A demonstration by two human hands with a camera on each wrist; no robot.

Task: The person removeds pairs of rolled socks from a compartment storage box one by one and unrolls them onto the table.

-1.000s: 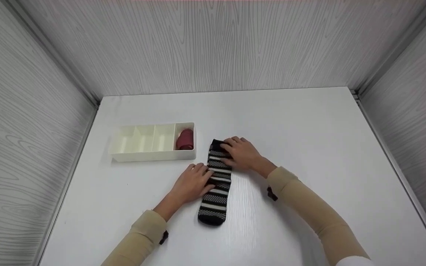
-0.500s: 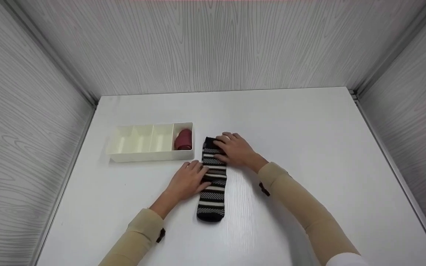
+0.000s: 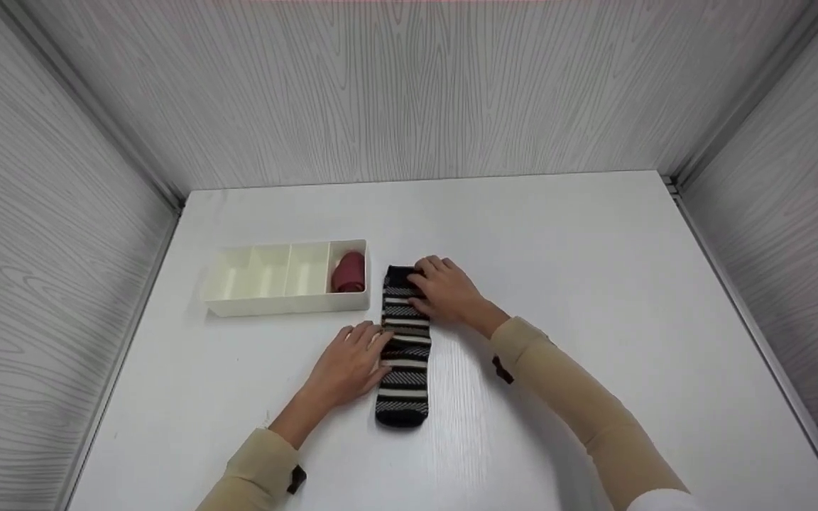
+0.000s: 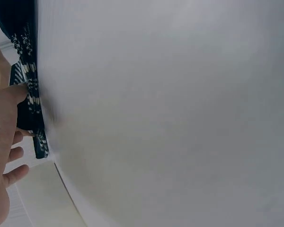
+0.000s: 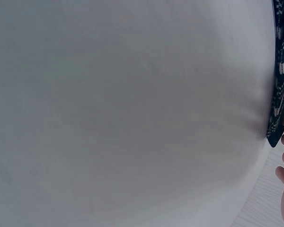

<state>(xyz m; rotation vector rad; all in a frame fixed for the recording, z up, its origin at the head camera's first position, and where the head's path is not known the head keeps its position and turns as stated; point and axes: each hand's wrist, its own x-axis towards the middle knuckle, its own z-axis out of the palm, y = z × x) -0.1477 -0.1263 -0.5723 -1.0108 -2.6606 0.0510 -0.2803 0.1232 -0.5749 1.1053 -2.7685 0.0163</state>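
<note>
In the head view, a striped black, grey and white sock (image 3: 405, 380) lies flat and lengthwise on the white table, its dark cuff at the far end and its black toe towards me. My left hand (image 3: 348, 365) rests at the sock's left edge near the middle, with thumb and fingertips on the fabric. Higher up, my right hand (image 3: 449, 291) touches the right side close to the cuff and covers part of it. The left wrist view shows the thumb against the sock (image 4: 32, 90), other fingers extended. At the right wrist view's edge, the sock (image 5: 278, 94) is partly cut off.
A cream divided box (image 3: 288, 305) stands to the left of the sock's far end. Its rightmost compartment holds a rolled dark red cloth item (image 3: 350, 272). Wood-grain panels (image 3: 409, 92) enclose the white table (image 3: 558, 234) at the back and sides.
The sock has shifted a little left, closer to the box, and lies straighter than before. Both hands have moved left with it, the left hand drawing slightly outward at the edge.
</note>
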